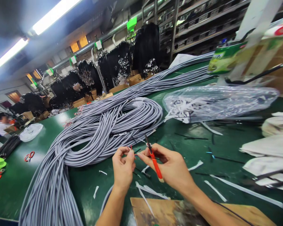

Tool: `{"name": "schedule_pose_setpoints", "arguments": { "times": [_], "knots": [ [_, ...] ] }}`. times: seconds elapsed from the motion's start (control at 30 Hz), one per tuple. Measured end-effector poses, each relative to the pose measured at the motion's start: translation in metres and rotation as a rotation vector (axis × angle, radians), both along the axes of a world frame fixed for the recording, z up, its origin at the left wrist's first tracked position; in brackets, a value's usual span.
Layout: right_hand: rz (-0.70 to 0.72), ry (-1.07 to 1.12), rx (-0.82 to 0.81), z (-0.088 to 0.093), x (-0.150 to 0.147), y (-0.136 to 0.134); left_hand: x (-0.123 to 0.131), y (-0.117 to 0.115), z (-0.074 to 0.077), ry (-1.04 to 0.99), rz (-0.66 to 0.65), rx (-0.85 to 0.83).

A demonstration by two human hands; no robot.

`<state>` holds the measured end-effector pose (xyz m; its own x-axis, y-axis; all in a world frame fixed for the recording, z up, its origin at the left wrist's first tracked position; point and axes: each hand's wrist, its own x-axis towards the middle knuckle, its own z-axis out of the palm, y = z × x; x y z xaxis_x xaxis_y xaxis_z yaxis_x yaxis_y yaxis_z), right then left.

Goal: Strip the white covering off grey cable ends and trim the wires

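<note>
My left hand (pixel 124 164) is closed in a pinch on thin wires (pixel 131 147), of which a short red end shows above the fingertips. A grey cable (pixel 106 199) runs up behind my left wrist. In my right hand (pixel 168 163) are red-handled pliers (pixel 156 166), their dark narrow jaws pointing up and away from me. My right thumb and finger reach toward the left fingertips, where a small reddish bit shows between the hands. Fingers hide most of the wires. Beyond both hands lies a large looped bundle of grey cables (pixel 113 125).
On the green table (pixel 85 188) are white strips, dark cable pieces, a clear plastic bag (pixel 221 103) and red-handled scissors (pixel 29 156). A brown board (pixel 153 210) lies near me. White cloth (pixel 269 147) is at right. Another person (pixel 3 125) sits far left.
</note>
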<state>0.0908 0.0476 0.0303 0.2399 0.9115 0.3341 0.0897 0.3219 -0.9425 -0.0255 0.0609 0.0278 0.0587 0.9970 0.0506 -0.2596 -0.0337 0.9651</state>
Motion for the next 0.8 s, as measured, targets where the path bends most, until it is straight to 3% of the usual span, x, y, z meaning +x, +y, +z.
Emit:
{"name": "schedule_pose_setpoints", "arguments": {
  "times": [0.13, 0.23, 0.57, 0.8],
  "knots": [
    [0.043, 0.034, -0.005, 0.0012, 0.0008, 0.0011, -0.0029, -0.0002, 0.0002, 0.026, -0.039, 0.053],
    [0.073, 0.021, -0.001, 0.0018, 0.0003, 0.0010, -0.0039, 0.0000, -0.0003, 0.064, 0.020, 0.089],
    [0.088, -0.077, 0.016, -0.0033, -0.0005, -0.0002, 0.0020, -0.0009, 0.0025, -0.043, 0.005, 0.029],
    [0.100, -0.033, 0.019, -0.0015, -0.0010, -0.0009, -0.0027, -0.0015, 0.0060, -0.064, -0.146, -0.029]
  ]
}}
